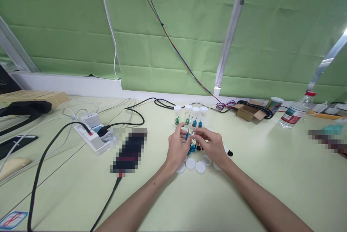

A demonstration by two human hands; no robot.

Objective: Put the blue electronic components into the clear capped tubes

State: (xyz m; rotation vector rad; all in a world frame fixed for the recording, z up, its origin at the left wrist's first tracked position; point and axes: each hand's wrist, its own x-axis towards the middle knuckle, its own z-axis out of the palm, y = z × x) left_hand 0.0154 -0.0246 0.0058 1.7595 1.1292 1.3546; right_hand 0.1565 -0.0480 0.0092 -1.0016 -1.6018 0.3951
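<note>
My left hand (177,148) is closed around a small blue part with a thin upright rod (187,136). Close against it, my right hand (213,146) pinches with thumb and fingertips at the same spot; what lies between those fingers is too small to make out. Beyond the hands stand several transparent tubes with white caps (195,109), holding green or blue parts with thin rods. More blue parts (192,148) lie on the table under my hands, partly hidden. Several loose white caps (200,167) are spread nearer to me, and a black round piece (230,153) sits beside my right wrist.
To the left are a blurred dark phone-like object (130,150) on a cable, a white power strip (93,140) and black cables. An open cardboard box (248,111), a patterned can (274,105) and a red-capped water bottle (295,111) stand at the back right.
</note>
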